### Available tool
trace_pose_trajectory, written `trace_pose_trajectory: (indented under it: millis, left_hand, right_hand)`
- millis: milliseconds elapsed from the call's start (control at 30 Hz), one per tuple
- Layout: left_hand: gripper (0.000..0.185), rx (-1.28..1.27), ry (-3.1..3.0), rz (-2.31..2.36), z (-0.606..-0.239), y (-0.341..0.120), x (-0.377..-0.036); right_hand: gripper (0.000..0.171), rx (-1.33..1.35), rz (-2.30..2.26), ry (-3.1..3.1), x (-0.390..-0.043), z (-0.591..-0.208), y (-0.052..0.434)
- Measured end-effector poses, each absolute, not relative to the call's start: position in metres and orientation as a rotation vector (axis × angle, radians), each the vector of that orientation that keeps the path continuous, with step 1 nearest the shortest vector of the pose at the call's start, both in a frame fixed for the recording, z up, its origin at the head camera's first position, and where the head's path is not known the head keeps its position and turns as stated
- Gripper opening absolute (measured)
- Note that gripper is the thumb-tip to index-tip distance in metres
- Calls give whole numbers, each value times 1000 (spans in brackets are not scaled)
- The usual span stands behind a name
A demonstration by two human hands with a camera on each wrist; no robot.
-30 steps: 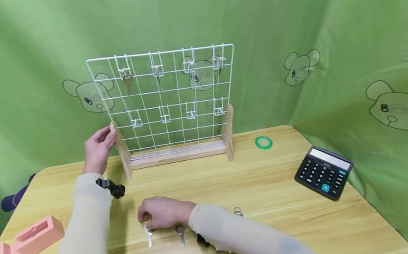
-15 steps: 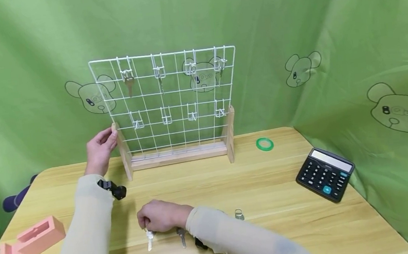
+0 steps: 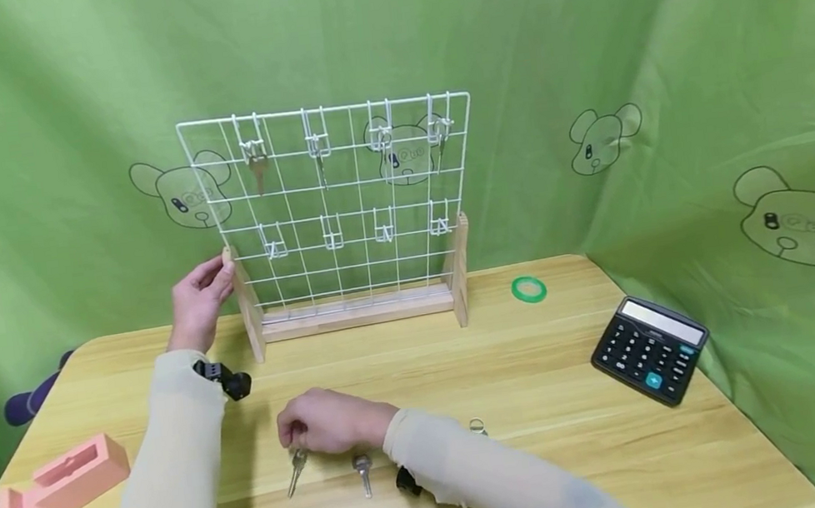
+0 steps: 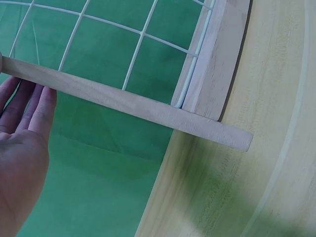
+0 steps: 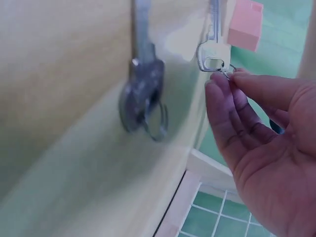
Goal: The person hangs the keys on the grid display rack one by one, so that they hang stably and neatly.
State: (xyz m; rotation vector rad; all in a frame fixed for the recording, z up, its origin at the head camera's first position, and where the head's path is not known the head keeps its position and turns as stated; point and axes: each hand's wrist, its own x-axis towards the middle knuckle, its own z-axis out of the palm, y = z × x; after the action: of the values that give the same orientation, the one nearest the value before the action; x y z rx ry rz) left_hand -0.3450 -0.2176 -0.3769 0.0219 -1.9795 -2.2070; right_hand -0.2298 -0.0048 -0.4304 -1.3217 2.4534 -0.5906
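Two keys lie on the worktop (image 3: 542,373); my right hand (image 3: 324,423) pinches the ring of one key (image 3: 296,470), lifting it. Left hand (image 3: 197,299), fingers straight, steadies the rack (image 3: 335,212). Next, I judge: carefully threading the ring onto a hook (image 3: 332,237).

The key (image 3: 295,470) pinched by its ring in the right hand (image 3: 325,425) is bright, shiny metal, like the duller key (image 3: 362,470) just beside it. Under both, the tabletop (image 3: 542,373) is smooth, pale wood with a satin grain. At the left hand (image 3: 195,299), the rack (image 3: 333,212) pairs matt bare wood with white coated wire.
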Motion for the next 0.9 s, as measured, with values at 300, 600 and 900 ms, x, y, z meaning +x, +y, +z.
trace_pose_trajectory:
  millis: [300,600,900]
  left_hand:
    - [58,18,-1978,-2212,-375,-217,-343]
    - [58,18,-1984,-2202,-375,-217,-344]
    - [58,7,-1966,-2213,-376,-216,-344]
  right_hand:
    - [12,-1288,-713,2448,-238,-417,6]
    - [11,-1247,-790,2432,-240,-410,11]
    - [11,-1248,-870,2444,-246,-400,14]
